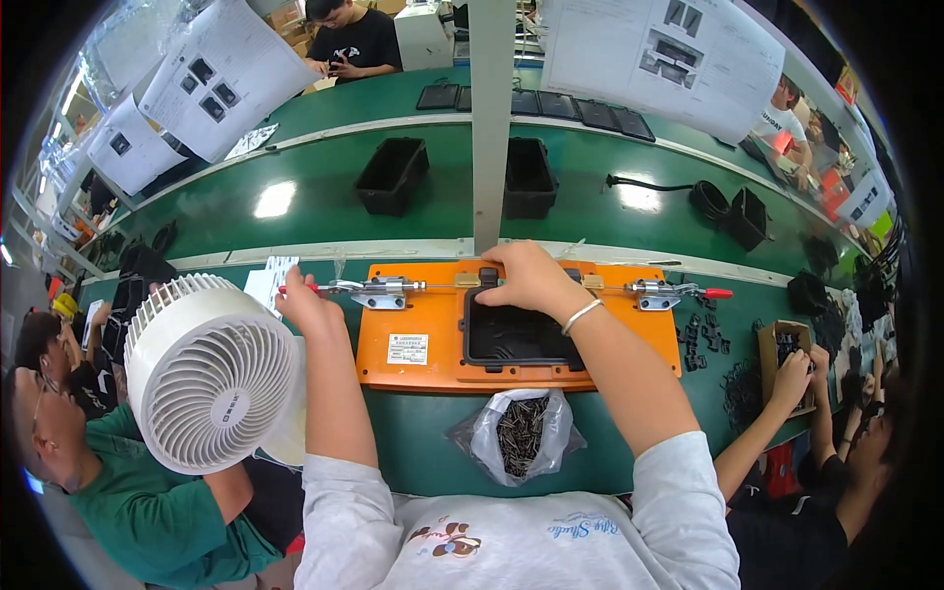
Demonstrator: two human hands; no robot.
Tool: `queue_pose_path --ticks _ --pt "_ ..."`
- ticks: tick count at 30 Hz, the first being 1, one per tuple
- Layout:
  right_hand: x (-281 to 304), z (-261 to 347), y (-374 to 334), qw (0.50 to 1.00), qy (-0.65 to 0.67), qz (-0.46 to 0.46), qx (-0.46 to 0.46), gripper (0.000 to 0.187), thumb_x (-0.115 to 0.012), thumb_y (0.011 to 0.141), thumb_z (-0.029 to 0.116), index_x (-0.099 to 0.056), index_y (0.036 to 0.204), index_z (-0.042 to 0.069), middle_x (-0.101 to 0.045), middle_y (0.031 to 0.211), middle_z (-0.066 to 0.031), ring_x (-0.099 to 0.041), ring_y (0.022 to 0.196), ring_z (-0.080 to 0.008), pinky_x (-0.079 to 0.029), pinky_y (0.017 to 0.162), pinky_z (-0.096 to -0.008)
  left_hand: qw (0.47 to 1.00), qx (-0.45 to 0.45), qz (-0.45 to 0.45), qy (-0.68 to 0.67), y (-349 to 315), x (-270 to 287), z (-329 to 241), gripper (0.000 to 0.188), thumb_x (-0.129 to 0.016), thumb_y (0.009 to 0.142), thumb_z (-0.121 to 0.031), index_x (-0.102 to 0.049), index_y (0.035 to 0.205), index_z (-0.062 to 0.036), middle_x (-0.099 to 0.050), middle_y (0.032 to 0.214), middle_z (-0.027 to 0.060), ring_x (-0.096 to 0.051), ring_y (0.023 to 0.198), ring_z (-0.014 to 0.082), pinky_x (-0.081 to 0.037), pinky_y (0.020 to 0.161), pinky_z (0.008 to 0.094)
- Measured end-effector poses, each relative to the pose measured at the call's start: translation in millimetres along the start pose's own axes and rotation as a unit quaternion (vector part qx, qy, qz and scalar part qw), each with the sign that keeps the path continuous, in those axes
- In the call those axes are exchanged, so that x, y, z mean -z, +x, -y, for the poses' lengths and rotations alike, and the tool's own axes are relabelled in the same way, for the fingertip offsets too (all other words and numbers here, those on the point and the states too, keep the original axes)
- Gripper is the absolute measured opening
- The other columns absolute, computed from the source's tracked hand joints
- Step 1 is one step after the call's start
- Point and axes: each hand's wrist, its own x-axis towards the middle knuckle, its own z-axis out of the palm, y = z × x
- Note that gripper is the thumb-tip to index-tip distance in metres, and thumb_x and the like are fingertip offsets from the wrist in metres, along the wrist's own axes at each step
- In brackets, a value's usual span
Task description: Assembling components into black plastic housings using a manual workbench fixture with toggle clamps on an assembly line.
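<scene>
Head view: the black case (516,339) lies in the orange fixture (639,346), probably best kept flat and steady there. The left hand (307,307) curls around the red handle (314,288) of the left clamp (382,293); the right hand (531,279), fingers bent, reaches the case's far edge, its grip impossible to tell.

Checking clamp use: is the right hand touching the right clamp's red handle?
Apart; the head view shows the right hand well left of the red handle.
</scene>
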Motion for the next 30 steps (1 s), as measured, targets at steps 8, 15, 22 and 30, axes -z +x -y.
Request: queue_pose_path --ticks 8,15,22,30 --pt "2 4 -5 1.000 -0.017 -0.020 -0.011 0.058 -0.081 0.060 0.033 -0.068 0.105 -0.001 -0.068 0.094 -0.0204 -0.064 0.088 -0.0334 -0.050 0.083 -0.0365 0.946 -0.286 0.148 0.034 -47 -44 -28 0.021 -0.060 0.092 -0.022 -0.047 0.092 -0.0057 -0.053 0.069 0.0006 -0.057 0.057 0.0095 -0.035 0.049 0.0206" --pt "2 4 -6 0.999 -0.020 -0.029 -0.011 0.058 -0.082 0.060 0.033 -0.068 0.105 0.000 -0.068 0.092 -0.0197 -0.064 0.086 -0.0335 -0.050 0.081 -0.0372 0.943 -0.256 0.199 0.072 -49 -40 -33 0.020 -0.057 0.095 -0.020 -0.045 0.085 -0.0075 -0.042 0.060 -0.0014 -0.046 0.049 0.0075 -0.039 0.047 0.0214" --pt "2 9 -6 0.999 -0.011 -0.018 -0.026 0.056 -0.082 0.061 0.031 -0.067 0.105 -0.001 -0.068 0.088 -0.0185 -0.065 0.083 -0.0321 -0.050 0.078 -0.0356 0.734 -0.531 0.284 0.314 -99 -46 -4 0.023 -0.061 0.087 -0.012 -0.047 0.069 -0.0060 -0.047 0.055 0.0060 -0.046 0.048 0.0223 -0.038 0.052 0.0337" --pt "7 16 -7 0.999 -0.013 -0.011 -0.039 0.055 -0.082 0.061 0.030 -0.068 0.105 0.000 -0.068 0.090 -0.0179 -0.065 0.083 -0.0305 -0.051 0.078 -0.0346 0.723 -0.493 0.340 0.345 -100 -42 -17 0.022 -0.062 0.083 -0.008 -0.046 0.068 -0.0059 -0.047 0.056 0.0083 -0.047 0.050 0.0265 -0.038 0.057 0.0364"
